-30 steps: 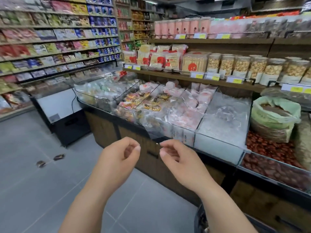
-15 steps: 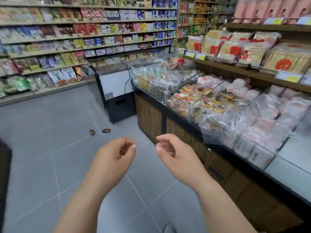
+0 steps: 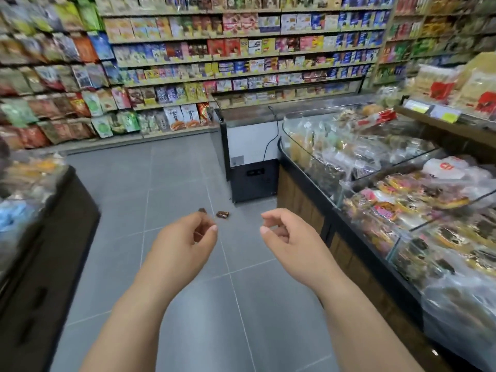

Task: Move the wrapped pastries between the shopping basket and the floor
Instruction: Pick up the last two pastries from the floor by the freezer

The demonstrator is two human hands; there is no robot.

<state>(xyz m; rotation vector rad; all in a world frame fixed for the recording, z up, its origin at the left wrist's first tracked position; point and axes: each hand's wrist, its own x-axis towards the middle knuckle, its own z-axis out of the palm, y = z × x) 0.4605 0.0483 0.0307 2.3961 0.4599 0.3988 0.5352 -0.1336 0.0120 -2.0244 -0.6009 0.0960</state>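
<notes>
Dark brown boarding fronts the left counter (image 3: 53, 251) at the picture's edge, and the packets (image 3: 32, 170) piled on top of it are too blurred to name. Behind it, wall shelves (image 3: 188, 76) full of bright bags and boxes run across the back of the shop. The grey tiled floor (image 3: 120, 210) fills the aisle between the two counters.

Over that floor the left grip (image 3: 182, 242), a bare hand on a bare forearm, is raised with its fingers loosely curled and its thumb tip near the forefinger but not touching it. Nothing plainly sits in it; a dark patch in the hollow of the palm cannot be told from shadow.

Two wrapped pastries lie on the floor beyond the hands, close together but apart. The first pastry (image 3: 201, 210) shows just above the left fingers and is partly hidden by them. The second pastry (image 3: 222, 214) lies just to its right, brown in a clear wrapper.

Further back stands a white cabinet (image 3: 249, 146) with a black base and a black cable (image 3: 271, 140) hanging down its side.

The right grip (image 3: 295, 245) is held level with the left and well apart from it, fingers curled loosely round nothing, thumb and forefinger parted.

On the right, a wood-fronted counter (image 3: 303, 200) carries glass bins (image 3: 322, 146) heaped with bagged cakes (image 3: 402, 205). Above them a wooden shelf carries yellow price tags (image 3: 429, 111).
</notes>
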